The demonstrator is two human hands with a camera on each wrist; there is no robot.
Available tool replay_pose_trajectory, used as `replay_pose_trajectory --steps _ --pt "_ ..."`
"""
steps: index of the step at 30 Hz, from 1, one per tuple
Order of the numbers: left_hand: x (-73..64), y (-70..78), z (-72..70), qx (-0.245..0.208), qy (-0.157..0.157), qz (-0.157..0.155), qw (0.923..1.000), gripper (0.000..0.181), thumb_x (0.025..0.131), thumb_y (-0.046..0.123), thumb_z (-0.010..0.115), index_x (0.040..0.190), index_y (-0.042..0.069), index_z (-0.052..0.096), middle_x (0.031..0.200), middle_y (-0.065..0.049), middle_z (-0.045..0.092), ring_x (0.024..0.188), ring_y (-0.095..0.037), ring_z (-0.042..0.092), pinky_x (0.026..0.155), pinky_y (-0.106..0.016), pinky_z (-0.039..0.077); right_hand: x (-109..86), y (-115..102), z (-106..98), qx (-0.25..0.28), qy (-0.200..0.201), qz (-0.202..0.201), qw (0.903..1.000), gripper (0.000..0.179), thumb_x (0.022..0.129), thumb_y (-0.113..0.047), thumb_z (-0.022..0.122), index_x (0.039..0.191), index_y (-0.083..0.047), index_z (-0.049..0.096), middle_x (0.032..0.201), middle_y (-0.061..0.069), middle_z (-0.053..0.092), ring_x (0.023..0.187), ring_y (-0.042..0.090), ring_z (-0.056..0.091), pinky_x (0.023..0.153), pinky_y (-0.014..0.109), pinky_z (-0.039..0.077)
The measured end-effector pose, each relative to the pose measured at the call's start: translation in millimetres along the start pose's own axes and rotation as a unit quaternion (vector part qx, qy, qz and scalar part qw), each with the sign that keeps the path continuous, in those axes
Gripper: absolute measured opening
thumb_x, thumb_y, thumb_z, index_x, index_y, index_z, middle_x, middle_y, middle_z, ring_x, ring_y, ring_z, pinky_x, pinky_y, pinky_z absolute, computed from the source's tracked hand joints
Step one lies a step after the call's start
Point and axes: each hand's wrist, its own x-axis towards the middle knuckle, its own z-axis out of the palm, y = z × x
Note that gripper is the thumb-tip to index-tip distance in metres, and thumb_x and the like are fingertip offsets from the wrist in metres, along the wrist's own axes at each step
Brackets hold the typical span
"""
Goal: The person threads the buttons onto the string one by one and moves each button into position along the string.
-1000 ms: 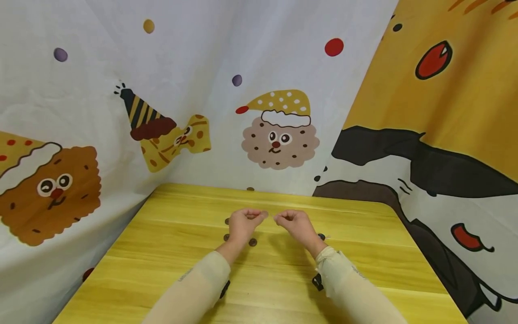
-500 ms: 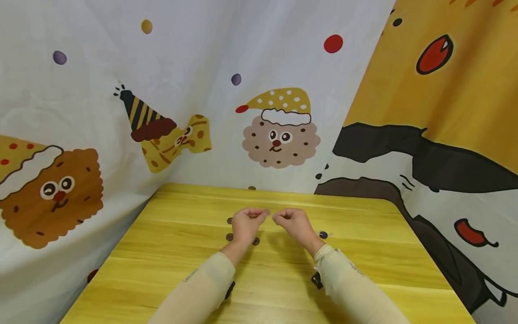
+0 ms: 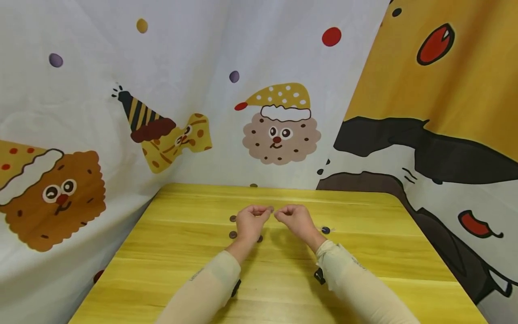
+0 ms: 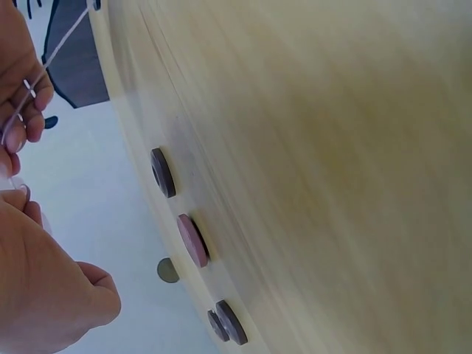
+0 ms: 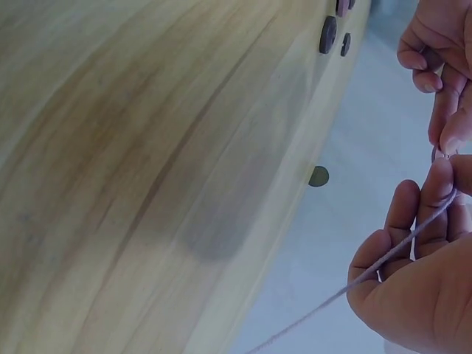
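Observation:
My left hand [image 3: 249,223] pinches a small brown button [image 3: 271,209] by its edge, above the far half of the table. Close beside it, my right hand [image 3: 298,221] pinches a thin pale string [image 5: 341,293] between thumb and fingertips. The fingertips of both hands nearly meet in the right wrist view; whether the string enters the button is too small to tell. Across the right palm the string runs down toward a dark blue button [image 3: 325,230] on the table. Several loose brown buttons lie near the left hand, among them one reddish button [image 4: 193,240] and a dark button [image 4: 163,173].
The yellow wood-grain table [image 3: 182,270] reaches back to a white cloth [image 3: 182,54] printed with cartoon figures, which hangs behind and at the sides. Black wrist straps [image 3: 319,276] show under the sleeves.
Both hands keep their pinches, and the gap between their fingertips has narrowed slightly. The head view has shifted a little, so table and hands sit somewhat farther right and higher.

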Motion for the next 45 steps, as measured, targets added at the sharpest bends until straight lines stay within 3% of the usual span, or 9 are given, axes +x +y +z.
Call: replay_pose_trajectory --steps 16,25,45 --pt "-2.7 0.5 4.9 0.019 0.008 -0.001 0.9998 0.005 0.094 0.017 0.085 0.094 0.014 0.081 0.096 -0.005 0.080 0.076 -0.012 0.070 0.062 -0.024 0.055 1.2 2 1 -0.003 0.006 -0.006 1.0000 0.014 0.098 -0.025 0.078 0.093 -0.013 0.084 0.091 0.000 0.081 0.072 0.013 0.056 0.066 0.027 0.049" --pt "-3.1 -1.9 6.1 0.034 0.018 0.014 0.9992 0.006 0.094 0.019 0.085 0.093 0.015 0.081 0.094 -0.004 0.079 0.077 -0.013 0.069 0.063 -0.026 0.055 0.1 0 1 -0.003 0.007 0.005 1.0000 0.014 0.098 -0.025 0.078 0.094 -0.013 0.084 0.092 -0.001 0.081 0.071 0.013 0.056 0.067 0.028 0.049" --pt "-7.0 -2.0 11.9 0.063 0.026 0.067 0.9954 0.008 0.093 0.016 0.085 0.087 0.017 0.081 0.089 0.001 0.082 0.065 -0.007 0.063 0.048 -0.020 0.042 -1.9 0 3 0.013 0.015 0.012 0.9997 0.020 0.098 -0.025 0.077 0.096 -0.006 0.083 0.083 0.003 0.076 0.066 0.015 0.051 0.063 0.029 0.045"
